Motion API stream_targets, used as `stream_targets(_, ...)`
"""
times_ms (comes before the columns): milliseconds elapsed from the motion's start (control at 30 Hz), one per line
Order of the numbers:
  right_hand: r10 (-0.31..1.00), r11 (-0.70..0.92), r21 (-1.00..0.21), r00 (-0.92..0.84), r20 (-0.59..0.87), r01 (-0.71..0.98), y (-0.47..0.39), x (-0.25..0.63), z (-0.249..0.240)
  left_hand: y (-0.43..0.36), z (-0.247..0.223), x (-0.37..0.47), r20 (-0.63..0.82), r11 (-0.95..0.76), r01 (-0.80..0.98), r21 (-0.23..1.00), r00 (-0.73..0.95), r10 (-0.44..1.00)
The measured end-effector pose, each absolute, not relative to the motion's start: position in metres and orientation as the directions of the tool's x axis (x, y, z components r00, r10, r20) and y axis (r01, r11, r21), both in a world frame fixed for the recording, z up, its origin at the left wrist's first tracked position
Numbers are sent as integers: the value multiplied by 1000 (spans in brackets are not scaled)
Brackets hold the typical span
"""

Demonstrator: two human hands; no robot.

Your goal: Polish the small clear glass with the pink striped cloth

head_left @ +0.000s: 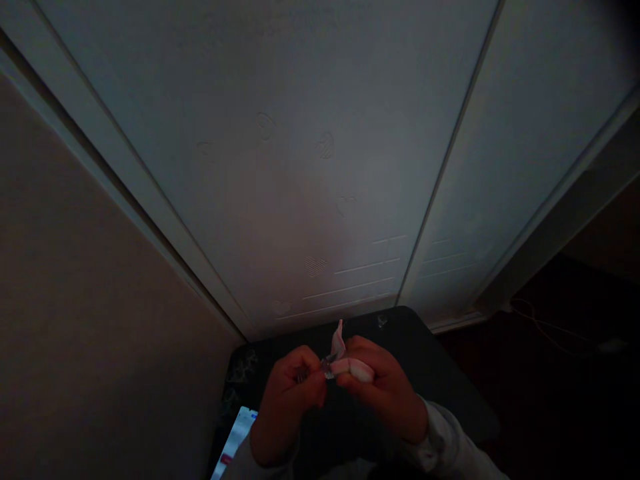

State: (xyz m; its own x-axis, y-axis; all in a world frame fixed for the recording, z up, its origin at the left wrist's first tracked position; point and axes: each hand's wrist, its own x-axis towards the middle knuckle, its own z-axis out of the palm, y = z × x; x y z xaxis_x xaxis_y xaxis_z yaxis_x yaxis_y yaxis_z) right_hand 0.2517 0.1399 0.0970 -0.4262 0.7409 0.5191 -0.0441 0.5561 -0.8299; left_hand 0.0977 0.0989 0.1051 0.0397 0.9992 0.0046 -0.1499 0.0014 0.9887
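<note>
Both of my hands meet over a dark, padded-looking surface (pixel 430 360) in dim light. My right hand (pixel 387 380) is closed on a small pink-and-white piece (pixel 361 370), gripped between thumb and fingers. From it a thin pink pointed flap (pixel 339 340) sticks up between the hands. My left hand (pixel 295 383) is closed too, pinching at a clear, shiny bit (pixel 327 368) joined to the left end of the pink-and-white piece. Something small and striped shows inside the left hand's curled fingers, too dark to name. The exact kind of the held item cannot be made out.
A lit phone (pixel 235 440) lies at the lower left, partly behind my left forearm. Ahead stands a white panel (pixel 280 200) with embossed hearts and lines. A plain wall (pixel 100 300) rises on the left. At the right a pale cable (pixel 545 323) runs across the dark floor.
</note>
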Motion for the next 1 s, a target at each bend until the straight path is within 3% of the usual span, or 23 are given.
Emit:
stream_targets(333,721,604,-796,-449,527,35,138,251,92,99,116,102,-120,119,-288,950,14,993)
stream_targets(533,677,661,-748,-479,560,61,137,249,90,100,111,102,-113,110,-399,910,16,993)
stream_targets(667,766,556,-831,-390,511,4,134,245,92,99,107,102,-71,73,-395,916,20,997)
stream_targets(767,900,297,-950,-303,314,-100,134,244,93,95,104,101,39,-41,-277,960,-11,999)
stream_targets(867,951,45,-975,-291,108,-216,137,245,91,90,106,96,190,-189,27,982,-127,973)
stream_targets(1000,950,-54,-953,-308,43,-298,139,247,86,88,115,88,393,-323,437,839,-77,916)
